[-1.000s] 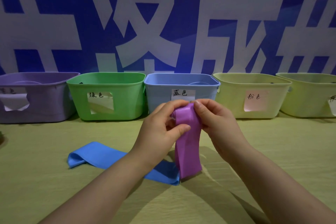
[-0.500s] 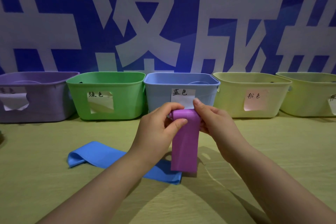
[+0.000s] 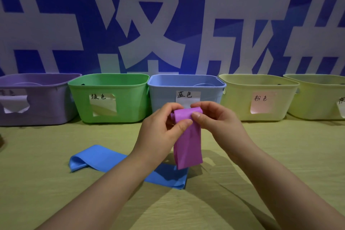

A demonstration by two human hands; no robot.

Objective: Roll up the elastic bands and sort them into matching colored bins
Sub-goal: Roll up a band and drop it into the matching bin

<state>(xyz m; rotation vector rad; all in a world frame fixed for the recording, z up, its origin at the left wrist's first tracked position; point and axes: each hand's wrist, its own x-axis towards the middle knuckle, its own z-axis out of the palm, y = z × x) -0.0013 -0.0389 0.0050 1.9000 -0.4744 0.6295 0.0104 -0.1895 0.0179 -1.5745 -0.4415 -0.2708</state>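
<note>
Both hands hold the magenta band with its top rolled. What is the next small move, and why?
Probably turn the roll once more toward the tail. The left hand and right hand pinch the magenta band at its rolled top, while a long tail hangs loose above the blue band.

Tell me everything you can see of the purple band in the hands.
The purple elastic band is a wide, flat strip, smooth and rubbery-looking. Its top end is wound into a small roll, pinched from either side by the left hand and the right hand, in the air before the blue bin. The loose tail hangs straight down, ending over the blue band on the table.
</note>
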